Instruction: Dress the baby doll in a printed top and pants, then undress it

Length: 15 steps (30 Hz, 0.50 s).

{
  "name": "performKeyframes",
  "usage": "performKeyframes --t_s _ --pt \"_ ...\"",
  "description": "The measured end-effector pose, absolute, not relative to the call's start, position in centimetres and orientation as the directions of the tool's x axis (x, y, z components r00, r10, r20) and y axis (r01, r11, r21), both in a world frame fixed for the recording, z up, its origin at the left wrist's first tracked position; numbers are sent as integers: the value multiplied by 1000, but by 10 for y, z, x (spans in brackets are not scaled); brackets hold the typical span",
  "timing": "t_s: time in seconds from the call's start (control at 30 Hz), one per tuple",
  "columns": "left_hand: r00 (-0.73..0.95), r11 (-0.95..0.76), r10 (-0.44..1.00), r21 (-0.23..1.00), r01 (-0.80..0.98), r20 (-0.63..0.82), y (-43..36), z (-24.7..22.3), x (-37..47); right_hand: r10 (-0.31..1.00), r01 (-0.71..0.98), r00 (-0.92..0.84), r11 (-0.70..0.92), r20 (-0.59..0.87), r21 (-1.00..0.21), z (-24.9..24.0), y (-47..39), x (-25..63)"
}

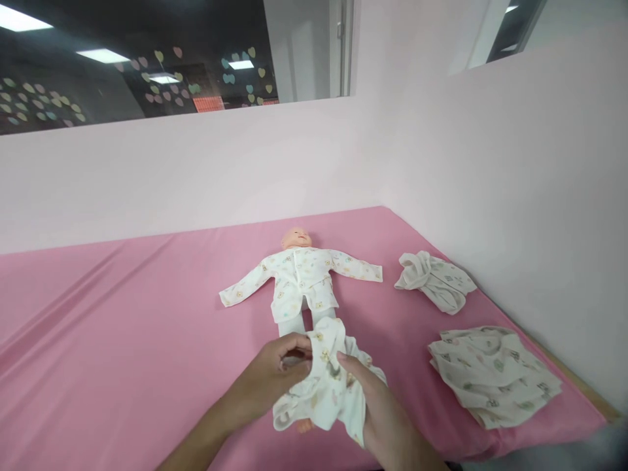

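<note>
A baby doll (297, 238) lies on its back on the pink sheet, wearing a white patterned jacket (297, 275) with both sleeves spread out. Its legs point toward me, and one foot shows below the cloth I hold. Over the lower legs, a bunched white patterned garment (326, 386) is between my hands. My left hand (277, 373) pinches its left edge with curled fingers. From the right, my right hand (380, 409) grips the garment, thumb on top and fingers hidden underneath.
A loosely folded white garment (436, 281) lies right of the doll. Nearer me at the right is a stack of folded patterned clothes (495, 376). The pink sheet (147, 340) meets white walls behind and at the right; a window (147, 65) is above.
</note>
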<state>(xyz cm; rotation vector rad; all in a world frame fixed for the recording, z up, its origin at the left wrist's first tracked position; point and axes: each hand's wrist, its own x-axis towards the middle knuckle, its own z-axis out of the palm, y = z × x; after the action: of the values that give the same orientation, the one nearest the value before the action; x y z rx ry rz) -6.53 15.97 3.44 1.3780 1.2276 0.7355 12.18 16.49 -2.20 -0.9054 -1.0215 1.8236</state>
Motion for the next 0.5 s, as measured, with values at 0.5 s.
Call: performKeyframes --t_s 0.5 --pt "715 -697 696 310 647 72 255 14 -52 790 -759 -418 -575 -449 -305 -42 131 69"
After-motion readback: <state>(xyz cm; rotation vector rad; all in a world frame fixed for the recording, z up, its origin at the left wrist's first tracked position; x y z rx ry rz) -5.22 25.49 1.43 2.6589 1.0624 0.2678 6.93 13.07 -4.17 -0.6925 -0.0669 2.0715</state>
